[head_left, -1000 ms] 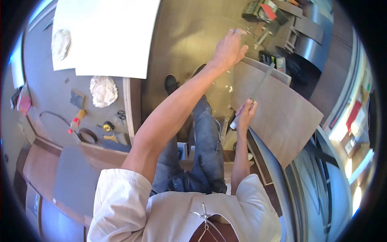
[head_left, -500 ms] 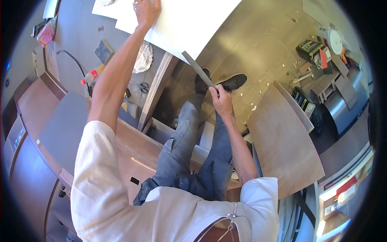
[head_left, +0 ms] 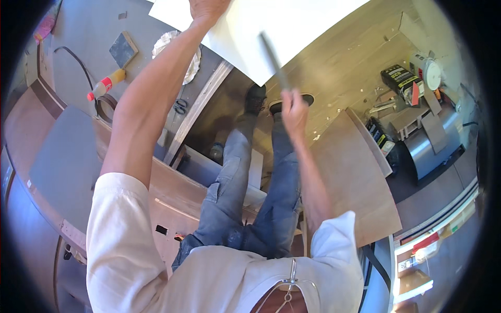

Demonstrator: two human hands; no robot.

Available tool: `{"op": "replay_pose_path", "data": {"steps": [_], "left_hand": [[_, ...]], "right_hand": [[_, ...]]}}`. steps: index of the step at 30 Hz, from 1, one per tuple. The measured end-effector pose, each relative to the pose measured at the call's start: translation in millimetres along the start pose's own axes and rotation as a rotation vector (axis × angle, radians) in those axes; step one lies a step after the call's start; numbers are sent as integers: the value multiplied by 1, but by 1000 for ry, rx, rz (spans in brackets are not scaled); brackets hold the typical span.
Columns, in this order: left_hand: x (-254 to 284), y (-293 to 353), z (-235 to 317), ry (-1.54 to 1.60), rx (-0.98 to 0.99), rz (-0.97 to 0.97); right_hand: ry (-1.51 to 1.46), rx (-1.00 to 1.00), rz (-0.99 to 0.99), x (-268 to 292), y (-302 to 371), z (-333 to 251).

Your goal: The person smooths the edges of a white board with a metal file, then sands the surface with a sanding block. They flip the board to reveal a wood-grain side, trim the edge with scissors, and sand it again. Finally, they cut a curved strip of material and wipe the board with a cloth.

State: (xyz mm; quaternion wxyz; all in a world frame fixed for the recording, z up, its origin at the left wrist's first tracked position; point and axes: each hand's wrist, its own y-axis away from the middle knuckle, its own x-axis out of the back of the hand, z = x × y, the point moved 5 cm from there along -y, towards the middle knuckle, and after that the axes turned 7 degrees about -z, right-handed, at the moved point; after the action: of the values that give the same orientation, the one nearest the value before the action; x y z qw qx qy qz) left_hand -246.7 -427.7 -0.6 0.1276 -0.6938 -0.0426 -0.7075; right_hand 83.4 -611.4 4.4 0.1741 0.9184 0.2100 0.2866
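A large white sheet or panel (head_left: pixel 261 52) lies across the top of the view, one corner pointing toward my feet. My left hand (head_left: pixel 209 7) is over its near left part, the fingers cut off by the upper edge, so whether they grip or lie flat is hidden. Wrapped around one end of a long, flat grey file (head_left: pixel 272 56) is my right hand (head_left: pixel 295 110), closed and blurred by motion. The file slants up and left, its far end in front of the white sheet; whether it touches the sheet I cannot tell.
On the grey surface at left are a bottle with a red cap (head_left: pixel 107 84), a square block (head_left: pixel 123 49), a crumpled white bag (head_left: pixel 191 65) and scissors (head_left: pixel 180 106). A brown board (head_left: pixel 355 182) leans right of my legs. Bags (head_left: pixel 402 81) and offcuts (head_left: pixel 433 130) lie beyond.
The white sheet appears further right in view, and my left hand has shifted right and up with it. My right hand has moved slightly right and up, the file now steeper and blurred.
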Motion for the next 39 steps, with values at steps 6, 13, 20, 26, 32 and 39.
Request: {"op": "replay_pose_path", "data": {"steps": [6,13,20,26,32,39], "left_hand": [[6,-3,4,153,45,38],[5,0,-2,200,91,29],[4,-4,2,200,55,42],[11,1,1,232,83,56],[7,-3,2,196,71,49],[8,0,6,221,66,51]], "right_hand": [[89,-23,-43,-15,-15,-1],[52,47,-66,-23,32,15],[51,-79,9,-6,-42,-20],[109,26,-51,-13,26,7],[70,-47,-53,-14,-12,-12],[118,-26,-96,-21,-6,-9]]}}
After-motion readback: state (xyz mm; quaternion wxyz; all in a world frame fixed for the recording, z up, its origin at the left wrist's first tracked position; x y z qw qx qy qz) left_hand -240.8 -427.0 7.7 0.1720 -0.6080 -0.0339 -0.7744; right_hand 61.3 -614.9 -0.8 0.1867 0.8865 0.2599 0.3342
